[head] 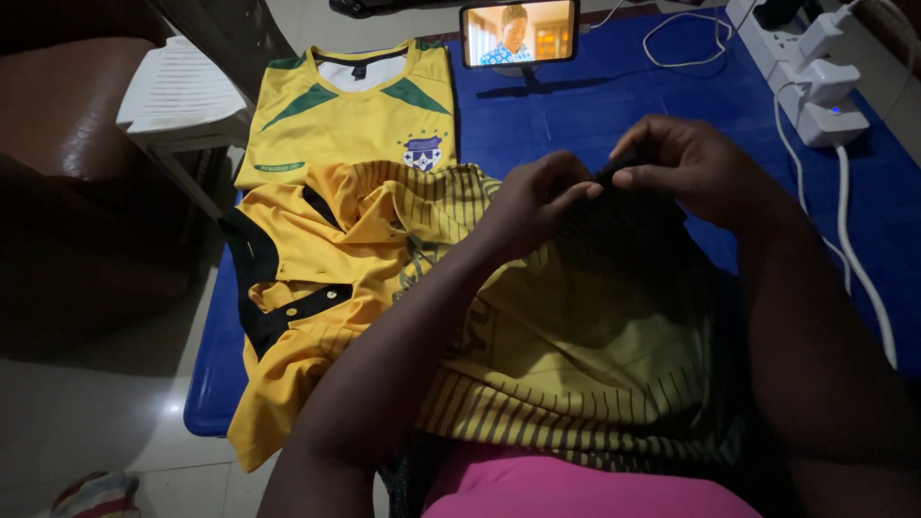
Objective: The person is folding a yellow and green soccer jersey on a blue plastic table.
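Observation:
My left hand [532,201] and my right hand [696,168] meet over a yellow jersey with thin black stripes [576,355] that drapes across my lap and the blue table [614,105]. Both hands pinch the jersey's dark edge [614,173] between their fingertips. To the left, a second yellow jersey with black trim [307,288] lies crumpled. Behind it, a folded yellow jersey with green shoulder panels and a crest [350,120] lies flat.
A phone [519,34] stands propped at the table's back edge, its screen lit. A white power strip with plugs [811,72] and white cables [844,221] run along the right side. A white plastic chair [182,96] stands at the left.

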